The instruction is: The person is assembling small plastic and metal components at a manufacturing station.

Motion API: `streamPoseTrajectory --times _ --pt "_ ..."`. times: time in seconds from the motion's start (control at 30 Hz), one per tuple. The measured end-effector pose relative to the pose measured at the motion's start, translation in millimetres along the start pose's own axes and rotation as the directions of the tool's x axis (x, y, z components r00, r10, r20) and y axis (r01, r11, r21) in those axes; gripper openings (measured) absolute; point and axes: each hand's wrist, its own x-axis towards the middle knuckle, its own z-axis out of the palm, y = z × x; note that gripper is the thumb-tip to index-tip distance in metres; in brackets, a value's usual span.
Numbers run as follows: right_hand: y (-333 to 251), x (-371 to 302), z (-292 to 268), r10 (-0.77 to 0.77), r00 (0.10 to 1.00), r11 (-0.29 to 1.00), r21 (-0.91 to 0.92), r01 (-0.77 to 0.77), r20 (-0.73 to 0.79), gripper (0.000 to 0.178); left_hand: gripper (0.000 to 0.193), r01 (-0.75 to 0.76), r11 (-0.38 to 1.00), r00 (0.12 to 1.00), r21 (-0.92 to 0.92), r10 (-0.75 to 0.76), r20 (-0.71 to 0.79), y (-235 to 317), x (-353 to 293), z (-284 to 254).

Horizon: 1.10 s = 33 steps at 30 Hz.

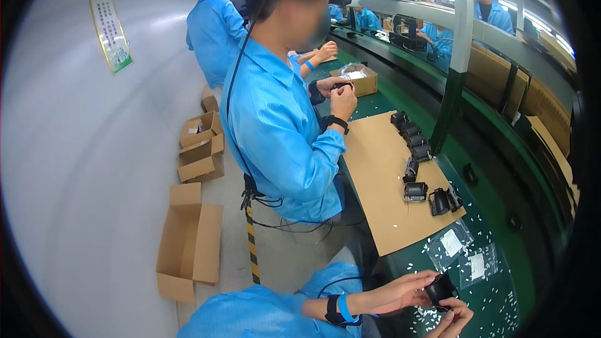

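Observation:
My left hand (400, 294), with a black band and a blue strap at its wrist, is closed round a black, rounded housing (441, 289). My right hand (456, 318) comes up from the lower edge, its thumb and fingers pinched at the housing's lower side. Both hands are above the green bench top (501, 297), where many small white pieces lie scattered. Just beyond the housing are two clear plastic bags with white labels, one bag (449, 244) partly beside the cardboard sheet and another bag (478, 265) nearer to me.
A flat cardboard sheet (382, 175) carries several black assemblies (415, 191). Beside it, a co-worker in blue (275, 131) handles a small dark part. Open cartons (188, 244) stand on the floor at left. A metal post (460, 44) rises at the bench's far side.

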Motion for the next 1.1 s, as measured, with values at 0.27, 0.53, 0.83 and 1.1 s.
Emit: streamPoseTrajectory --times 0.27,0.53,0.83,1.1 --pt "0 -11 -5 -0.052 0.999 0.996 0.069 0.051 0.013 0.016 0.040 0.175 0.951 0.970 -0.253 -0.123 0.210 -16 -13 1" --pt "7 -14 8 -0.130 0.958 0.991 -0.006 0.133 -0.257 0.004 0.062 -0.143 0.982 0.989 0.121 0.147 -0.026 15 -23 10" --pt "-17 -2 -9 -0.323 0.945 0.942 -0.116 0.315 -0.056 0.022 0.109 -0.143 0.982 0.990 -0.123 0.141 -0.024 27 -21 1" --pt "-13 -9 -3 -0.462 0.883 0.858 -0.298 0.419 -0.088 0.035 0.111 -0.120 0.980 0.992 -0.157 0.110 -0.068 12 -28 5"
